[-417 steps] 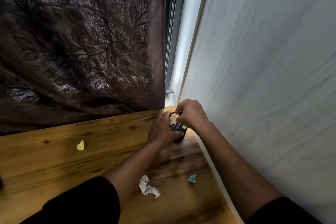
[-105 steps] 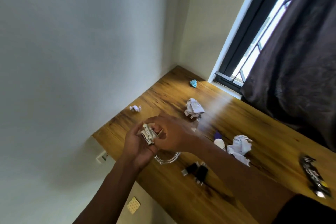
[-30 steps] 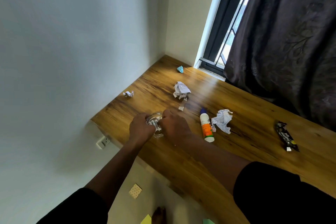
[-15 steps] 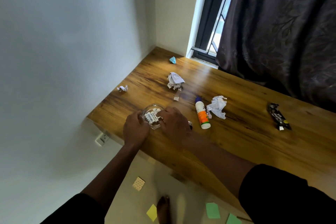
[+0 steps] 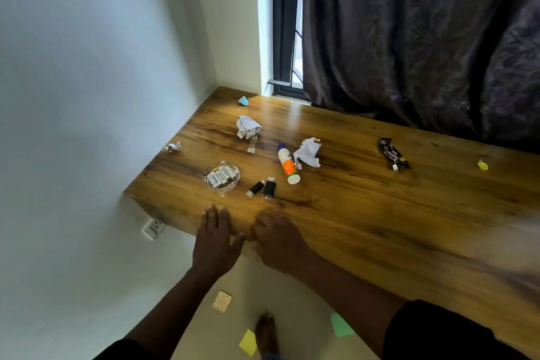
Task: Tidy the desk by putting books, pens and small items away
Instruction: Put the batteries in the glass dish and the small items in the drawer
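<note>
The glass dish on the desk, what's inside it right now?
The glass dish holds several small white batteries lying side by side. Their labels are too small to read, and anything beneath them is hidden.

You see a dark patterned curtain [image 5: 423, 38] hanging over the window [image 5: 287, 38] behind the table. A white wall socket [image 5: 153, 228] sits low on the wall [image 5: 87, 67]. On the floor [image 5: 292, 286] lie yellow [image 5: 248, 342], green [image 5: 340, 325] and beige [image 5: 222, 301] paper squares.
</note>
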`<state>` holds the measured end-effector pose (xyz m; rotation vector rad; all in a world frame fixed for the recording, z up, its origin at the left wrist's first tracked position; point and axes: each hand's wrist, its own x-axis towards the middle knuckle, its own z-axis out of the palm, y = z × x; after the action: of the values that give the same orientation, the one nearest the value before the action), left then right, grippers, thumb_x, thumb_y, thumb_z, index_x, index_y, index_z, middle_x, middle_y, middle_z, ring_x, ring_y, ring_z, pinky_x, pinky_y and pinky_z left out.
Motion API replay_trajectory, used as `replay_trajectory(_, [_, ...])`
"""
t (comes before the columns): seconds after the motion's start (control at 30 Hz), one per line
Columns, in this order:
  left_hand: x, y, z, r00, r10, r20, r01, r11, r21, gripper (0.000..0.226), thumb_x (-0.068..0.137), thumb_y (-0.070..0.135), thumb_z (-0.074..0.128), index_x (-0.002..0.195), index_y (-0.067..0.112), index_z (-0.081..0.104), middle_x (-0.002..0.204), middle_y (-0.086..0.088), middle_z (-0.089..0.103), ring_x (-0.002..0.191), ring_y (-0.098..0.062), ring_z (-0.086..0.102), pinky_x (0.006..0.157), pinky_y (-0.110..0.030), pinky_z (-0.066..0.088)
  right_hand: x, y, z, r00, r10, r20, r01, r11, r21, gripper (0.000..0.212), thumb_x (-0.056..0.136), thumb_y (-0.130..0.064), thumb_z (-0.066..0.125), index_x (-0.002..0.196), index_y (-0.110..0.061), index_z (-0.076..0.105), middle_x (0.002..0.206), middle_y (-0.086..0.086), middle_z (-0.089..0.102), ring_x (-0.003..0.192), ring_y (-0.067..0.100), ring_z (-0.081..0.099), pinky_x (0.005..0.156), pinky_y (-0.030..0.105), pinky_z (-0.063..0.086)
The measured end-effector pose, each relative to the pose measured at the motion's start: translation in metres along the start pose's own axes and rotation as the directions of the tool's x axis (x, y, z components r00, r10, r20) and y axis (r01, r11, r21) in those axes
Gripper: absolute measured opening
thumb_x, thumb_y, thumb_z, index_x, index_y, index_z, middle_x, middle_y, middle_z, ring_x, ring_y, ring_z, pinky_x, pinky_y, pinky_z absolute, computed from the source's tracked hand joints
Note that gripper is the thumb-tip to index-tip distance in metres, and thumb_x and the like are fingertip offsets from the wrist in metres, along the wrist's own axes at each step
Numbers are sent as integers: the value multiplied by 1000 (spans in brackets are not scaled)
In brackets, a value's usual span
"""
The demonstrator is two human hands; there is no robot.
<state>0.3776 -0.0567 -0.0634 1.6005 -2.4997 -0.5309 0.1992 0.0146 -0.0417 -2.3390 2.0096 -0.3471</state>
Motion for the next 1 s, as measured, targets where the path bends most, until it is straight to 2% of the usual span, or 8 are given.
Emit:
replay_trajectory(0.17, [-6,-29,2,977,211,6,-210,968,140,101,90,46,72,162,3,16,167,-29,13,153,-50,15,116,-68,32,-29,-5,9,997,78,3,-78,991,104,53,87,-20,62,139,-15,56,152,10,51,141,29,46,116,46,40])
replay_trajectory(0.4, [-53,-29,23,965,263,19,-262,952,158,97,85,35,69,161,-1,20,169,-27,9,156,-47,7,120,-60,32,-83,-43,8,988,134,-74,-132,991,27,54,82,-17,62,136,-16,52,140,11,53,131,31,47,112,47,41])
replay_trajectory(0.53, [-83,-15,31,968,247,-52,-246,969,25,67,79,20,77,141,11,52,149,-15,47,136,-36,47,100,-45,54,-104,-48,33,997,75,18,-76,994,75,37,86,-17,55,123,-17,61,117,7,62,110,27,55,96,42,51])
replay_trajectory(0.6, [-87,-12,40,989,150,1,-149,983,-110,45,87,17,72,130,15,61,136,-8,60,126,-30,57,100,-41,52,-114,-49,46,968,175,181,-214,949,231,34,95,-25,52,126,-17,62,118,5,66,111,25,58,95,40,51])
replay_trajectory(0.7, [-67,-14,42,930,-246,272,356,783,-510,26,97,26,61,117,12,68,121,-9,68,114,-28,62,104,-41,47,-109,-41,69,723,497,481,-691,527,494,38,99,-41,58,130,-20,63,125,0,69,113,18,64,95,30,49])
replay_trajectory(0.77, [-48,-22,41,750,-359,555,658,322,-680,26,100,33,54,110,9,62,110,-9,62,105,-27,58,105,-48,45,-99,-34,78,463,578,672,-820,-7,572,34,99,-41,59,125,-19,63,120,4,70,102,20,65,92,37,53])
replay_trajectory(0.87, [-16,-43,45,578,-274,769,720,-271,-639,34,103,46,46,91,15,50,85,-6,45,74,-24,46,85,-43,46,-88,-21,88,239,491,838,-513,-669,538,20,106,-28,53,119,-14,58,120,12,64,108,32,64,94,49,55])
replay_trajectory(1.0, [21,-71,55,532,-232,814,612,-558,-560,49,101,59,32,104,13,48,77,-6,34,65,-25,32,111,-42,38,-78,-19,103,160,465,871,-154,-860,487,9,104,-10,50,100,-9,58,102,15,58,92,34,61,84,49,53])
